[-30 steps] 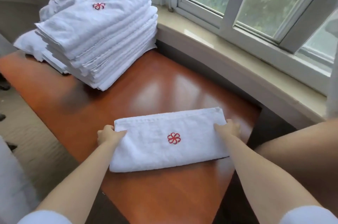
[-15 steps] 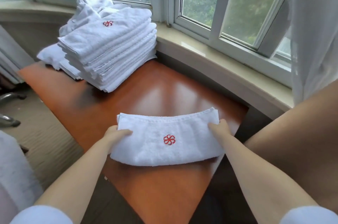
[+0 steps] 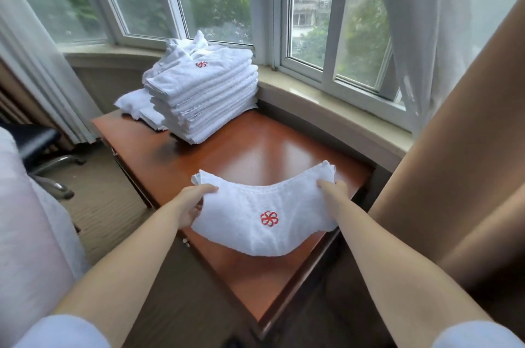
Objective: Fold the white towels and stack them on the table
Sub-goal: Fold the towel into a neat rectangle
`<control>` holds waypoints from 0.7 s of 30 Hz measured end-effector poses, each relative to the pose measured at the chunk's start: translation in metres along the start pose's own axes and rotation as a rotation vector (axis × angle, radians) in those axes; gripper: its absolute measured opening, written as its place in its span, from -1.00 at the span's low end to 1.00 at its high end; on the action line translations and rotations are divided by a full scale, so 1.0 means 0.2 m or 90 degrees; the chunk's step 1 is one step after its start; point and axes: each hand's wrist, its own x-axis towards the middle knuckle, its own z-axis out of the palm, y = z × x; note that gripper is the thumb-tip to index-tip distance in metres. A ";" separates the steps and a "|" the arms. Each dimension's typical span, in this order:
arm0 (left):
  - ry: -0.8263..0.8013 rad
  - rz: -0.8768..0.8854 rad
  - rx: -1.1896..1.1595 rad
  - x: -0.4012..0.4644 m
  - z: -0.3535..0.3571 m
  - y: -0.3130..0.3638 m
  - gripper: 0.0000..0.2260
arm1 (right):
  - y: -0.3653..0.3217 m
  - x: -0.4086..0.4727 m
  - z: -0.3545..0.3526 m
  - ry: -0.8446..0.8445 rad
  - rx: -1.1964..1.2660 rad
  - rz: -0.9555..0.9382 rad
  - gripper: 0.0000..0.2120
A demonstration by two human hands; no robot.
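Holding a folded towel [image 3: 264, 222] by its two short ends, the person has it above the near part of the table [image 3: 255, 154]. Head view, the only one: left hand [image 3: 193, 207] grips the left end, thumb on top, fingers curled under the edge. Right hand [image 3: 333, 194] pinches the right end, thumb on top, fingers hidden beneath the cloth. Towel sags in the middle into a U, both ends raised; red flower logo [image 3: 268, 218] faces up, near centre. Cannot tell whether the sagging belly touches the tabletop.

Stack [image 3: 204, 97] of folded white towels sits at the far left of the table, against the windowsill [image 3: 326, 109], same red logo on the top one. Loose unfolded towels [image 3: 130, 103] lie just beside and behind the stack, on its left and far sides. Stack and held towel are well apart, bare wood between them.

Tan curtain [image 3: 454, 177] hangs at right, sheer curtain [image 3: 34, 63] at left. Chair base [image 3: 51, 165] on the floor left of the table.
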 end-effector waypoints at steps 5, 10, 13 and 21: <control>-0.029 0.027 -0.011 -0.06 -0.07 0.03 -0.70 | 0.00 -0.12 0.04 -0.009 0.018 0.002 -0.74; -0.058 0.032 -0.041 -0.02 -0.22 0.11 -0.62 | -0.07 -0.22 0.19 -0.019 0.083 0.009 -0.72; -0.080 0.049 -0.070 0.01 -0.34 0.18 -0.70 | -0.17 -0.29 0.33 -0.027 0.115 -0.008 -0.71; -0.122 0.107 -0.136 0.23 -0.65 0.44 -0.76 | -0.43 -0.42 0.76 -0.026 0.155 -0.068 -0.66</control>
